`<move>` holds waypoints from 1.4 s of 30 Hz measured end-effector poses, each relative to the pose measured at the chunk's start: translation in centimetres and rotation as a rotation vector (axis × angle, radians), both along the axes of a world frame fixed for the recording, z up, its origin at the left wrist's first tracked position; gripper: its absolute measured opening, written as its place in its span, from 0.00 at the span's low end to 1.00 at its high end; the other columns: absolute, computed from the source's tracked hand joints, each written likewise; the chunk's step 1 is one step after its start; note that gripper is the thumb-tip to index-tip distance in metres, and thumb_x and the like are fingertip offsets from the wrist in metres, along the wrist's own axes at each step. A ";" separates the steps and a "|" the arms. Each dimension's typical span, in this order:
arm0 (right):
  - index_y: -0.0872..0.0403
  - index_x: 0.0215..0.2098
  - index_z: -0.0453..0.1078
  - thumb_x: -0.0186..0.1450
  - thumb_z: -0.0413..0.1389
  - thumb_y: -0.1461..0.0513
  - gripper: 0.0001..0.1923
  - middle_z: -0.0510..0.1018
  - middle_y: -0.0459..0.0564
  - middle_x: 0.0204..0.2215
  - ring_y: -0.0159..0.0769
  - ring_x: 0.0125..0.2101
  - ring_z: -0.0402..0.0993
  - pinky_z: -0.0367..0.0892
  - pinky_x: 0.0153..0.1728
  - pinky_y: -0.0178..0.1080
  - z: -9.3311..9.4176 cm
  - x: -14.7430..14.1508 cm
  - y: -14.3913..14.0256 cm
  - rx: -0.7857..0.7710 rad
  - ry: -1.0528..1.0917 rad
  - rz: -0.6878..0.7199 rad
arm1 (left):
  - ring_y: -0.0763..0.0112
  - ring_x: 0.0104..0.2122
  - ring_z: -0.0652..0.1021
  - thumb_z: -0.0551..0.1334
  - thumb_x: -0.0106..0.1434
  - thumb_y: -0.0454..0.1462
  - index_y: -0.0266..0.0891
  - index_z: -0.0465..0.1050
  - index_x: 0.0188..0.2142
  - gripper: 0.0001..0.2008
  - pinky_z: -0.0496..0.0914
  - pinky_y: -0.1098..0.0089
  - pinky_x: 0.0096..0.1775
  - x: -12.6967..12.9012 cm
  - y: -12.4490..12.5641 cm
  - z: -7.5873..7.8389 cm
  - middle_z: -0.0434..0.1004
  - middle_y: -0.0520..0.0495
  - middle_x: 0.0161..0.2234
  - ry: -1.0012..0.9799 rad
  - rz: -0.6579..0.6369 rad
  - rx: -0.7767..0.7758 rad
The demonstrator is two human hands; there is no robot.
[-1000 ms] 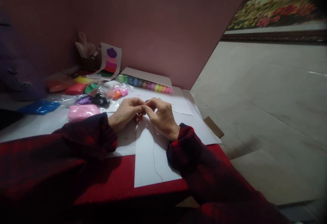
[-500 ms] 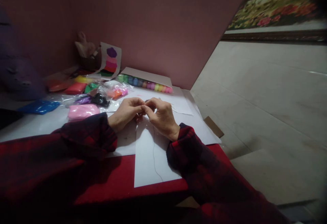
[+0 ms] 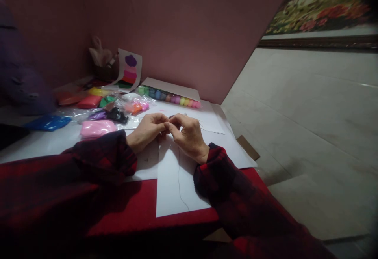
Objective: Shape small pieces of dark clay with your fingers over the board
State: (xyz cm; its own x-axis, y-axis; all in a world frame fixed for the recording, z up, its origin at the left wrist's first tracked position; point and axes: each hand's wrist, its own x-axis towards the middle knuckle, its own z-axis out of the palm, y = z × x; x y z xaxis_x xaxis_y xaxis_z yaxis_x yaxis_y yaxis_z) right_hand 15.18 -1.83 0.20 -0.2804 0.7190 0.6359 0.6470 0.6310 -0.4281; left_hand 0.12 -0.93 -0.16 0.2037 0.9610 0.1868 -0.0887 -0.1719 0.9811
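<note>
thread (image 3: pixel 178 172) trailing below pinched fingertips (image 3: pixel 167 125)

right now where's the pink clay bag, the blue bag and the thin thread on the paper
pink clay bag (image 3: pixel 97 128), head view, middle of the bag
blue bag (image 3: pixel 47 122), head view, middle of its top face
thin thread (image 3: pixel 178 180), head view, stretch lying on the white paper

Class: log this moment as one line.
left hand + right hand: fingertips together, pinching something small | thread trails over white paper | pink clay pack left

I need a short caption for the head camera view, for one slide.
Left hand and right hand meet fingertip to fingertip over white paper, beside packets of coloured clay.
</note>
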 end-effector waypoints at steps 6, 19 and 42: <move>0.52 0.30 0.71 0.67 0.59 0.63 0.07 0.79 0.46 0.28 0.33 0.29 0.72 0.65 0.37 0.38 0.0 0.0 0.0 0.010 -0.007 0.011 | 0.76 0.17 0.70 0.71 0.46 0.38 0.36 0.71 0.24 0.11 0.63 0.74 0.21 0.0 -0.1 0.1 0.70 0.53 0.18 -0.004 0.012 0.010; 0.53 0.29 0.71 0.67 0.60 0.64 0.07 0.80 0.46 0.29 0.33 0.29 0.72 0.66 0.37 0.38 0.0 0.0 0.1 0.001 0.055 0.034 | 0.74 0.17 0.70 0.69 0.49 0.37 0.36 0.71 0.25 0.08 0.64 0.73 0.21 0.0 0.0 0.1 0.71 0.52 0.18 -0.013 0.018 -0.014; 0.53 0.31 0.70 0.61 0.61 0.69 0.06 0.76 0.45 0.30 0.33 0.31 0.70 0.66 0.34 0.37 -0.4 0.2 0.8 0.011 0.124 0.050 | 0.75 0.17 0.73 0.79 0.43 0.41 0.33 0.74 0.27 0.19 0.69 0.74 0.20 -0.2 0.5 -0.2 0.74 0.50 0.20 -0.253 -0.055 -0.069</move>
